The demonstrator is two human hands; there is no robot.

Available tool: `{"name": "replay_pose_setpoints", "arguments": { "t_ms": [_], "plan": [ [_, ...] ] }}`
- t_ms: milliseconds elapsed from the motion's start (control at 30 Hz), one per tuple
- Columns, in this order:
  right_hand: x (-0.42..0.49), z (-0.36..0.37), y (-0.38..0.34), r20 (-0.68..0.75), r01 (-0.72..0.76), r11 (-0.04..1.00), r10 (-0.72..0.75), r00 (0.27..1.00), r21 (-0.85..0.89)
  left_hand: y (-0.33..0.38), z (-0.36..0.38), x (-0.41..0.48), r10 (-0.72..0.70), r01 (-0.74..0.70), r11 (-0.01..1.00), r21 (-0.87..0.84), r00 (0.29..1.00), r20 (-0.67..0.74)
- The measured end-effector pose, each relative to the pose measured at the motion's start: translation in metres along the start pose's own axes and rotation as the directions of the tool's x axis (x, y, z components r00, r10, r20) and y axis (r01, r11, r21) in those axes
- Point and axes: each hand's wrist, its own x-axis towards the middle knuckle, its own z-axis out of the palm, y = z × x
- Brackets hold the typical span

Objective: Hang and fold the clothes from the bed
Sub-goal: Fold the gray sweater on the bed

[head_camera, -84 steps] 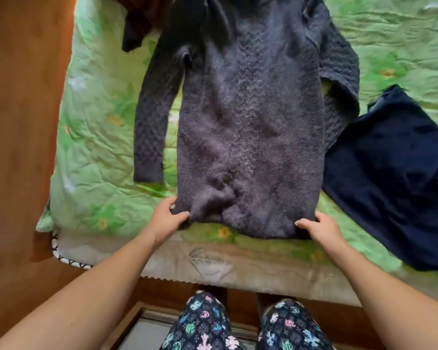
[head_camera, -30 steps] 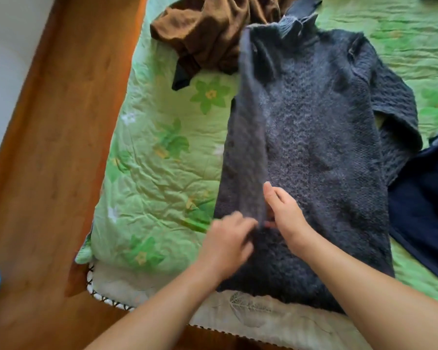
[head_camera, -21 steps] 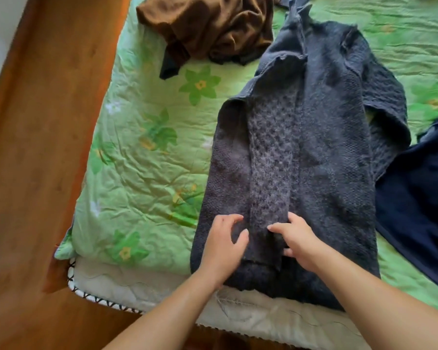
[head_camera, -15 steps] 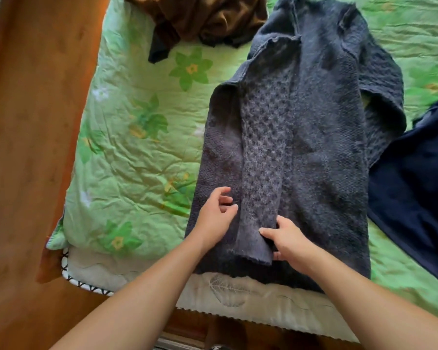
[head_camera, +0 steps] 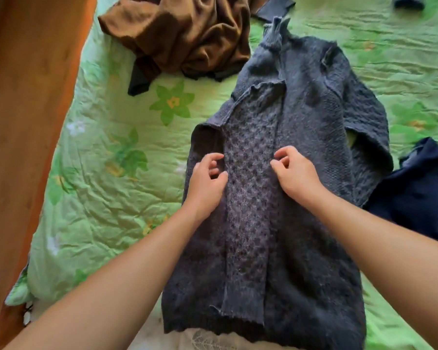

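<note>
Higher up the sleeve (head_camera: 248,223) now, left hand (head_camera: 206,180) and right hand (head_camera: 295,171) curl at its edges; pinching or not, I cannot tell. The sweater (head_camera: 314,248) lies long, neck pointing away.

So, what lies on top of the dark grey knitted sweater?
Its own long sleeve, folded lengthwise down the front of the dark grey knitted sweater, with the left hand and right hand at its edges. The knit beneath the sleeve is covered.
</note>
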Motion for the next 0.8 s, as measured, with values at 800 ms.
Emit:
{"name": "replay_pose_setpoints", "arguments": {
  "t_ms": [800],
  "plan": [
    [0.203, 0.015, -0.162, 0.052, 0.163, 0.888, -0.204, 0.977, 0.429, 0.019, -0.046, 0.138, -0.344, 0.218, 0.784, -0.581, 0.932, -0.115]
  ]
}}
